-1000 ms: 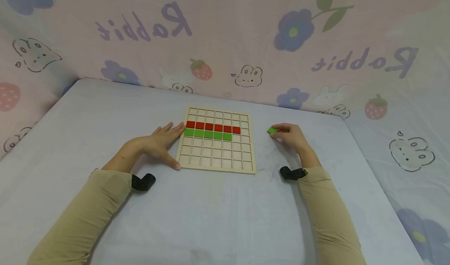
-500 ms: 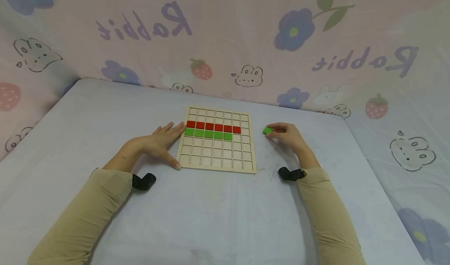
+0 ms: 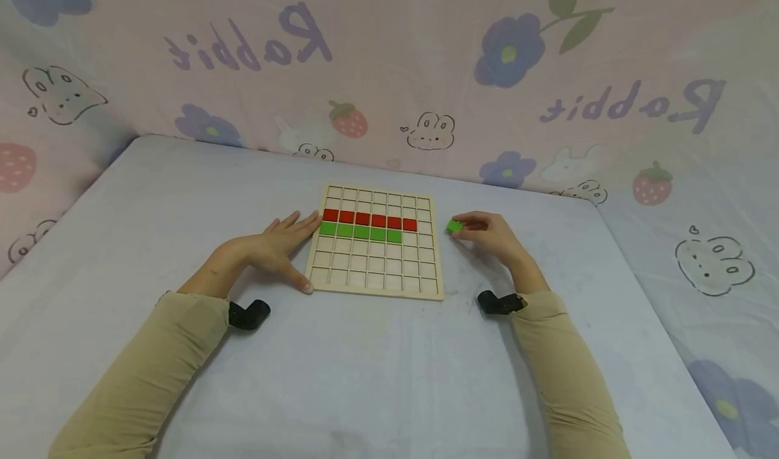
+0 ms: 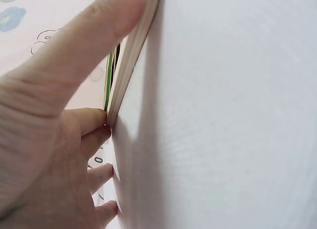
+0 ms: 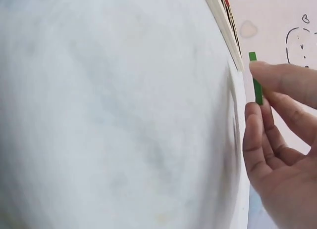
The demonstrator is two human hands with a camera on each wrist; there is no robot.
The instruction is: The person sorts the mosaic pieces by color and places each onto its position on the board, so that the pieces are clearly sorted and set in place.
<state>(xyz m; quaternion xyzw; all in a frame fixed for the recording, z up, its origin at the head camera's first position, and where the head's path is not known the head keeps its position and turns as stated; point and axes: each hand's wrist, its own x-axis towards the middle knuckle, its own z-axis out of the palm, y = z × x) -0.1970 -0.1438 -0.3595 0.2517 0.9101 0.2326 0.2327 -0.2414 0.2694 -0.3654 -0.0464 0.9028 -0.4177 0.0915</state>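
Note:
A wooden grid board (image 3: 383, 286) lies flat on the table, divided into square cells. Across it runs a row of red tiles (image 3: 362, 219), and just below, a shorter row of green tiles (image 3: 361, 232). My left hand (image 3: 270, 251) rests spread at the board's left side, thumb at the near corner and fingertips at the edge; in the left wrist view the thumb (image 4: 94, 36) touches the board's edge. Off the board's right side, my right hand (image 3: 491, 234) pinches a green square tile (image 3: 454, 226) between thumb and fingers. The right wrist view shows this tile edge-on, apart from the board.
A white cloth covers the table (image 3: 365, 378). Behind it hangs a curtain (image 3: 389, 60) printed with rabbits, flowers and strawberries. Black devices (image 3: 249, 315) are worn at both wrists, close above the table.
My right hand has shifted left with the green tile, coming closer to the board's right edge. My left hand and the board stay where they were.

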